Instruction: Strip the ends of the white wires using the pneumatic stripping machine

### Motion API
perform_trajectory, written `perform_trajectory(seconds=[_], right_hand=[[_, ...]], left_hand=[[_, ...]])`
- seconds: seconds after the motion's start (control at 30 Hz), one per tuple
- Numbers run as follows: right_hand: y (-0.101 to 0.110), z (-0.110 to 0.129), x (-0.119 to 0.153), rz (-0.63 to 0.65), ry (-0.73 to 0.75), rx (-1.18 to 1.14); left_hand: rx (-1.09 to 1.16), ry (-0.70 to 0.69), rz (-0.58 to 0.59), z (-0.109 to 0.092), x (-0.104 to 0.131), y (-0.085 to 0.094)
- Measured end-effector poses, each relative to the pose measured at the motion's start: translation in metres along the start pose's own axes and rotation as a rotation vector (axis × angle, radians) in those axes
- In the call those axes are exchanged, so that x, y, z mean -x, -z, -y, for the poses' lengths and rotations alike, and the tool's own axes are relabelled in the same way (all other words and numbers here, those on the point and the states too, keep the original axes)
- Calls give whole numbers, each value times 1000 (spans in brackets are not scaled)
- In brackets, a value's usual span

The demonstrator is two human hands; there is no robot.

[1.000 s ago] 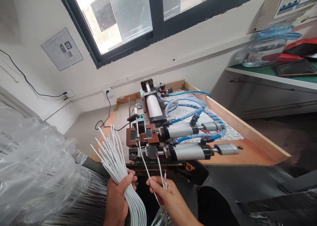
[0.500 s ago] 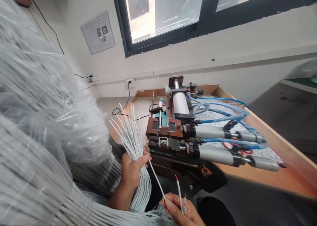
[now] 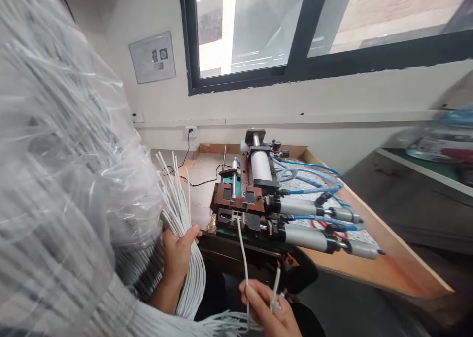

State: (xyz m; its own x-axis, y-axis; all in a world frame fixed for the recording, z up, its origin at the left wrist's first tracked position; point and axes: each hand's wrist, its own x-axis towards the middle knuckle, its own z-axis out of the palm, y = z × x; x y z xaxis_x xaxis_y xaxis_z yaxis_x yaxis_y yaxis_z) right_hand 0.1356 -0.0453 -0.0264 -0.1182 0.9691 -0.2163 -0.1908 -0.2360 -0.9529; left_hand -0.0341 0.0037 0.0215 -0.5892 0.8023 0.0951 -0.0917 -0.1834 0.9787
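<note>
My left hand [image 3: 177,253] is wrapped round a bundle of white cables [image 3: 176,204], whose loose ends fan out above it. Between thumb and fingers of my right hand [image 3: 268,305] is a single white cable [image 3: 244,258]; its upper end reaches the front jaws of a machine [image 3: 236,218]. A second short cable [image 3: 275,284], with a red tip, sticks up from the same hand. Several silver cylinders [image 3: 303,206] extend to the right of the jaws.
At the left, a large mass of cables in clear plastic [image 3: 74,154] rises high. The machine stands on a wooden-edged table [image 3: 402,258] below a window. A shelf with a green top [image 3: 417,164] is at the right.
The single cable's upper end has gone from beside my left hand to the machine's jaws. My left hand and the bundle now appear farther left, and the view has shifted.
</note>
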Motion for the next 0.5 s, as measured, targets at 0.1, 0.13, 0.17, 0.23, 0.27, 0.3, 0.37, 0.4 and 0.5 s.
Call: perform_trajectory(seconds=[0.1, 0.13, 0.17, 0.23, 0.27, 0.3, 0.37, 0.4, 0.5], right_hand=[[-4, 13, -21, -106, -6, -143], [-6, 17, -27, -104, -17, -180], [-7, 20, -31, -91, -32, -211], [-9, 23, -36, -57, -70, -261], [-10, 23, -38, -46, -86, -282], [-10, 21, -39, -45, -99, -300], [-9, 16, -41, -61, -115, -332], [-9, 13, -43, -76, -116, -346], [-8, 5, -46, -96, -131, -374]], left_hand=[[15, 68, 75, 4, 7, -10], [22, 90, 88, 4, 8, -12], [29, 109, 92, 5, 9, -14], [31, 134, 79, 5, 9, -16], [24, 143, 70, 4, 9, -17], [18, 152, 60, 4, 8, -17], [13, 174, 51, 4, 7, -18], [16, 183, 50, 4, 6, -19], [21, 191, 59, 6, 5, -21]])
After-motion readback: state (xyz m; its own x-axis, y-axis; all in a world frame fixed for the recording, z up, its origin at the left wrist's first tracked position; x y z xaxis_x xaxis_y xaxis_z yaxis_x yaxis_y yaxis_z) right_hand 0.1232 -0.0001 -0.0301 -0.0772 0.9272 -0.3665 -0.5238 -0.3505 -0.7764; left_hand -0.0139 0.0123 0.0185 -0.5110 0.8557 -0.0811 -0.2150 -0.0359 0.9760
